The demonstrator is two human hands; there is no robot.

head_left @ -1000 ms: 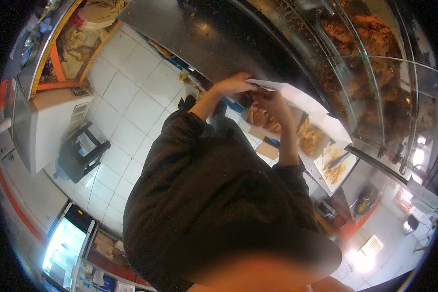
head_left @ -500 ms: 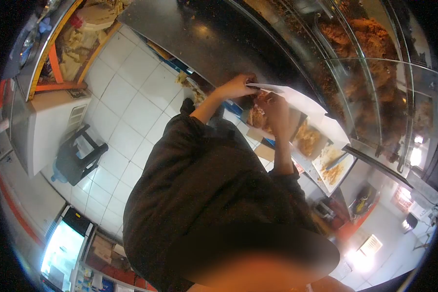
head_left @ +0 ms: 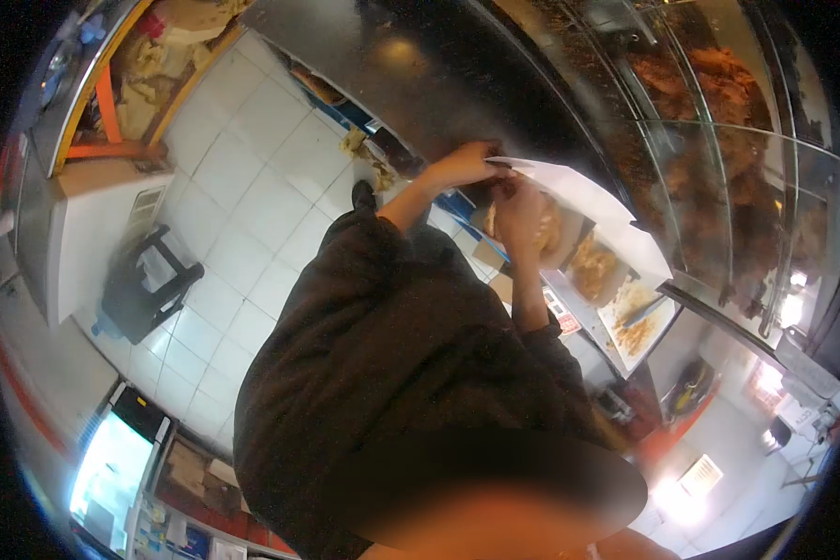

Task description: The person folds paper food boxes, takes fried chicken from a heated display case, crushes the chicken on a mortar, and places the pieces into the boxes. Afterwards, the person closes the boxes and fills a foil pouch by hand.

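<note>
Left hand (head_left: 465, 166): fingers bent at left end of white flap (head_left: 574, 189), grip unclear. Right hand (head_left: 523, 213): just right of it, partly closed over browned food (head_left: 552, 229), hold can't be told. Flap runs along food's far side, beside dark worktop (head_left: 345, 56). White tray (head_left: 661, 321) with bluish utensil (head_left: 645, 310) farther right.

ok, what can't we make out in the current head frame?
All head view:
Anything inside the right hand: hidden by the hand, blurred.
Left hand grip: unclear where it meets the white panel, blurred.
Food beside the right hand: partly covered by it.
Contents of the lit cabinet: glare.
</note>
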